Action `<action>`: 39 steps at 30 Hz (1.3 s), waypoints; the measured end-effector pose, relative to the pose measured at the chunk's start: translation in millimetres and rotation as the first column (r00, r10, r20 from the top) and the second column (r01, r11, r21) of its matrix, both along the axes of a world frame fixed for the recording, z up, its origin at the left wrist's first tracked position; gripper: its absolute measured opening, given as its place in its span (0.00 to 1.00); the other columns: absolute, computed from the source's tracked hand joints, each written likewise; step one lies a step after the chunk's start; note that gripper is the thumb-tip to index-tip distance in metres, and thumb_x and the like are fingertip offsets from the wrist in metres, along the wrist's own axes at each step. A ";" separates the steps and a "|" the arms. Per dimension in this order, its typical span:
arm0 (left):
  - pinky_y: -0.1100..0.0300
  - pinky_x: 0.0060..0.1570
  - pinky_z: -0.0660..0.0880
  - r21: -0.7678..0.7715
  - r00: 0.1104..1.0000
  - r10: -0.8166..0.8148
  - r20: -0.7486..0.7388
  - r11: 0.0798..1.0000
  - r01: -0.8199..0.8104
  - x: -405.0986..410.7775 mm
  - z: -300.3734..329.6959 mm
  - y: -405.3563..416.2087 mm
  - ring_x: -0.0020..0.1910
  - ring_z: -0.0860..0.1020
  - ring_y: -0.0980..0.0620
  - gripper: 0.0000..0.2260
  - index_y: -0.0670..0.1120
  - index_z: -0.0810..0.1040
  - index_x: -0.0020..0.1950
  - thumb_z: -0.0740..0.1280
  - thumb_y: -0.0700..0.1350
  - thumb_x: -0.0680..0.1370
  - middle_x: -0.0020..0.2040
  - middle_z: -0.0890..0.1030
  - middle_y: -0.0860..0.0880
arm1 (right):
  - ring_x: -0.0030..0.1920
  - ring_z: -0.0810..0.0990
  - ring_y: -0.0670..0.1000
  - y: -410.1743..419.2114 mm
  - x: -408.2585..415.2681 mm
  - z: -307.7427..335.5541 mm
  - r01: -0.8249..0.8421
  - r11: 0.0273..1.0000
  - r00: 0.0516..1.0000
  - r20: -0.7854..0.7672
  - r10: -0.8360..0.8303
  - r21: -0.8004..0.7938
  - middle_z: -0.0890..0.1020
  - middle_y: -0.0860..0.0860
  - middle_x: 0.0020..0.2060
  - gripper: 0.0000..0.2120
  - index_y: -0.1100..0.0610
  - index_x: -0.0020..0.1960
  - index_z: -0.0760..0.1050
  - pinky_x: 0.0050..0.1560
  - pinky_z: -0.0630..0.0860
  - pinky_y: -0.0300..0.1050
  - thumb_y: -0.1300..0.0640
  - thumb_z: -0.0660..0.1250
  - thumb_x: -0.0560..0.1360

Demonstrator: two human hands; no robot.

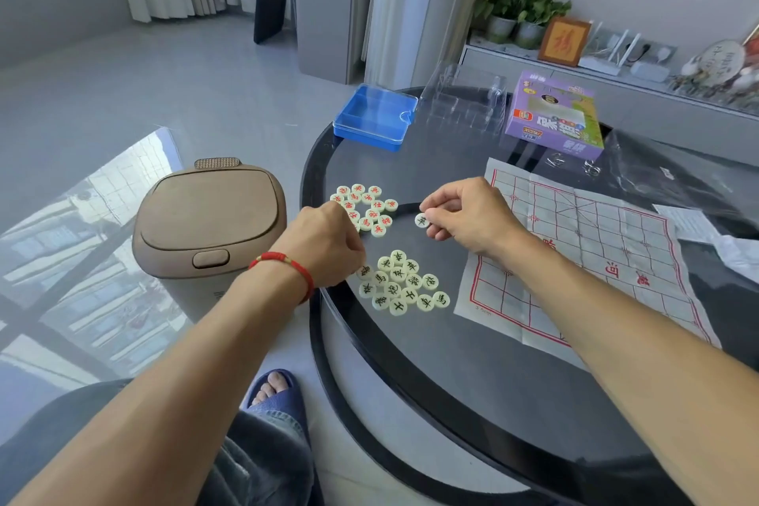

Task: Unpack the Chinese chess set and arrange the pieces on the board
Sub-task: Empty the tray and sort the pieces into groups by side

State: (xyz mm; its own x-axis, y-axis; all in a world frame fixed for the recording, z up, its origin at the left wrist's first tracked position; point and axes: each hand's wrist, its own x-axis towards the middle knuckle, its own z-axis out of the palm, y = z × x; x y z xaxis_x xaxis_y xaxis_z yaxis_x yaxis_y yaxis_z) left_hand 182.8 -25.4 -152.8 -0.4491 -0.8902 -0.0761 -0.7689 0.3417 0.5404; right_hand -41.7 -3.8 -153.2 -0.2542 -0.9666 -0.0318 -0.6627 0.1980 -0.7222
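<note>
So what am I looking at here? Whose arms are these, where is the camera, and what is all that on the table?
There is no machine here: a person wears one camera on the head, looking down at their own arms. The right hand pinches a single black-lettered piece above the dark round table. The left hand, with a red bracelet on its wrist, reaches between two piles; its fingertips are hidden, so I cannot tell what it holds. Red-lettered pieces lie farther away, black-lettered pieces nearer. The paper board lies unfolded to the right, with no pieces on it. Behind are a blue case, a clear tray and the purple box.
</note>
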 end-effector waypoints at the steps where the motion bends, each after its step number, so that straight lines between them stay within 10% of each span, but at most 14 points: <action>1: 0.55 0.36 0.83 0.037 1.000 -0.006 -0.004 0.999 0.007 1.8 3.4 0.0 0.32 0.84 0.48 0.09 0.42 0.86 0.39 0.67 0.38 0.75 0.32 0.84 0.45 | 0.38 0.87 0.52 4.5 2.4 1.6 -0.010 1.000 0.998 0.064 0.010 -0.002 0.87 0.55 0.36 0.05 0.59 0.49 0.84 0.45 0.85 0.44 0.64 0.69 0.78; 6: 0.55 0.42 0.84 0.084 1.000 0.017 -0.003 0.996 -0.017 7.9 10.8 -0.7 0.35 0.84 0.49 0.09 0.44 0.86 0.40 0.67 0.37 0.75 0.33 0.85 0.47 | 0.38 0.87 0.52 13.1 17.9 4.1 -0.038 0.999 0.989 0.141 0.036 0.009 0.87 0.55 0.36 0.06 0.59 0.47 0.84 0.40 0.82 0.39 0.65 0.68 0.77; 16: 0.59 0.43 0.80 0.011 1.000 0.013 -0.028 1.000 -0.013 4.7 9.9 1.8 0.45 0.82 0.49 0.11 0.46 0.87 0.51 0.65 0.39 0.78 0.48 0.85 0.48 | 0.41 0.81 0.45 15.5 22.8 -4.7 -0.193 0.981 0.911 -0.369 0.187 0.019 0.82 0.45 0.37 0.07 0.52 0.44 0.83 0.44 0.79 0.43 0.59 0.67 0.76; 39: 0.61 0.44 0.74 -0.047 1.000 0.024 0.000 0.999 -0.024 -5.0 11.3 13.2 0.48 0.81 0.49 0.10 0.48 0.85 0.54 0.66 0.40 0.78 0.46 0.81 0.50 | 0.44 0.79 0.42 47.2 14.2 -10.1 -0.275 0.960 0.896 -0.376 0.237 -0.050 0.80 0.45 0.45 0.07 0.51 0.52 0.83 0.45 0.75 0.38 0.49 0.73 0.77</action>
